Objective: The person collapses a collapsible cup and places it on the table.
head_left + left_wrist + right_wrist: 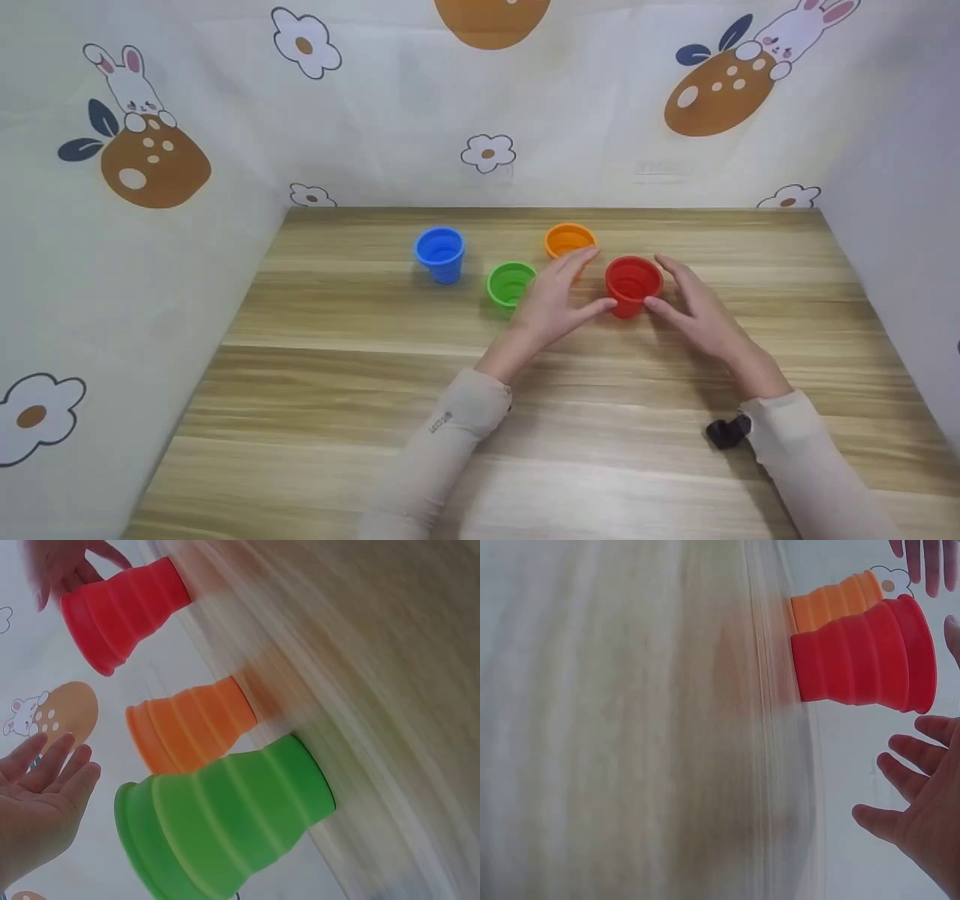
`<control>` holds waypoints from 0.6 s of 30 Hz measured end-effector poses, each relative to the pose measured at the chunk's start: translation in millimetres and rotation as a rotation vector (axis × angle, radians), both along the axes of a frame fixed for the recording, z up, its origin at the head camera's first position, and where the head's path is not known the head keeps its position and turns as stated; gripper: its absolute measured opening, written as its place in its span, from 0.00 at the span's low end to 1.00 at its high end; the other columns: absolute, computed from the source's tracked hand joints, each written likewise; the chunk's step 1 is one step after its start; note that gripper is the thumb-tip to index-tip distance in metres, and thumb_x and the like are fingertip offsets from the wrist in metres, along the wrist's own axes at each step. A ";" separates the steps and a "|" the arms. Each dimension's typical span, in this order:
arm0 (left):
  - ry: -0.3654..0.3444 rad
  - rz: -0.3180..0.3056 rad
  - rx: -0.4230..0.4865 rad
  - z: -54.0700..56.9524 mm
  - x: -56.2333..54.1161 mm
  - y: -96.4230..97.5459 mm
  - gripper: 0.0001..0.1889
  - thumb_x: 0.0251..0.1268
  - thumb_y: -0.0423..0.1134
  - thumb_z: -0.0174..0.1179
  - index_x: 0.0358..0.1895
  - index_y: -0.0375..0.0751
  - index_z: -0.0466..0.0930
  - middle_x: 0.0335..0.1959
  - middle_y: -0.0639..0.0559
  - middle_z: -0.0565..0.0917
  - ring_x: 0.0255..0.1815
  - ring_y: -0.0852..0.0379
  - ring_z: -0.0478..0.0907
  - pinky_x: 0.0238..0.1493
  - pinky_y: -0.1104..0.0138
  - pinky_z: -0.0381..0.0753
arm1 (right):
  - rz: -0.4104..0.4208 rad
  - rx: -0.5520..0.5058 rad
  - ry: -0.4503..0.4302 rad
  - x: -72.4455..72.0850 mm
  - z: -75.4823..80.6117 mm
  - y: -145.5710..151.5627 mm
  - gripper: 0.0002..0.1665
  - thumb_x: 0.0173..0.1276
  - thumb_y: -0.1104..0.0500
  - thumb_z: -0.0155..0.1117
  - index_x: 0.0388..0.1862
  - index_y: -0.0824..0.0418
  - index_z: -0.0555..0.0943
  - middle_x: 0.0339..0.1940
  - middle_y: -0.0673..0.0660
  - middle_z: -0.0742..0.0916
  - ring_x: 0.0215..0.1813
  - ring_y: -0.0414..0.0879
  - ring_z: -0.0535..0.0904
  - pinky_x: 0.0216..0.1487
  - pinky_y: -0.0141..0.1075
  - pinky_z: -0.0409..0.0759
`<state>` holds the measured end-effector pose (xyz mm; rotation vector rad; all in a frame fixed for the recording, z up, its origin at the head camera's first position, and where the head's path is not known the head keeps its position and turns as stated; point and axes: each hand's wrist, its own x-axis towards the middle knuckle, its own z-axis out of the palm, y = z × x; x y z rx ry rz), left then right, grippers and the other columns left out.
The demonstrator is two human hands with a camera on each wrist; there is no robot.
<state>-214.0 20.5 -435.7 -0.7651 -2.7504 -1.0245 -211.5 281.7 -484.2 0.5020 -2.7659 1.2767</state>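
Note:
A red cup (632, 289) with ribbed sides stands upright on the table between two hands. Left of it is my left hand (546, 304), fingers extended, its thumb tip close to the cup's near side. My right hand (697, 309) is on the other side, its thumb right at the rim and its fingers spread in the right wrist view. An orange cup (568, 238) stands behind the left fingertips and is partly hidden by them. Partly covered by the left hand, a green cup (510, 283) stands just left of it. The left wrist view shows the left palm (41, 802) holding nothing.
A blue cup (441, 253) stands upright at the back left. Near the right sleeve is a small black object (727, 433). Patterned walls (405, 112) rise behind and beside the wood-grain table (337, 412).

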 end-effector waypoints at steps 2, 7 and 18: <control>-0.002 -0.004 0.009 -1.0 0.0 1.7 0.40 0.61 0.56 0.68 0.74 0.48 0.65 0.73 0.53 0.72 0.73 0.56 0.70 0.75 0.64 0.68 | 0.000 0.004 0.004 -0.1 -0.5 0.0 0.43 0.72 0.49 0.63 0.79 0.61 0.57 0.78 0.66 0.66 0.78 0.65 0.58 0.75 0.68 0.56; -0.004 -0.004 0.020 -4.2 -1.2 4.6 0.39 0.61 0.56 0.68 0.74 0.47 0.66 0.72 0.52 0.73 0.73 0.56 0.70 0.76 0.65 0.66 | -0.007 0.013 -0.012 -0.2 -0.5 -0.3 0.44 0.72 0.47 0.62 0.79 0.59 0.57 0.78 0.64 0.66 0.79 0.64 0.58 0.74 0.69 0.56; -0.056 0.004 0.042 -10.8 -3.3 10.5 0.39 0.61 0.55 0.68 0.73 0.46 0.67 0.72 0.51 0.73 0.73 0.55 0.70 0.76 0.64 0.67 | -0.009 0.002 -0.035 0.5 -0.5 -3.3 0.44 0.71 0.46 0.63 0.78 0.60 0.58 0.78 0.64 0.66 0.79 0.65 0.58 0.74 0.70 0.54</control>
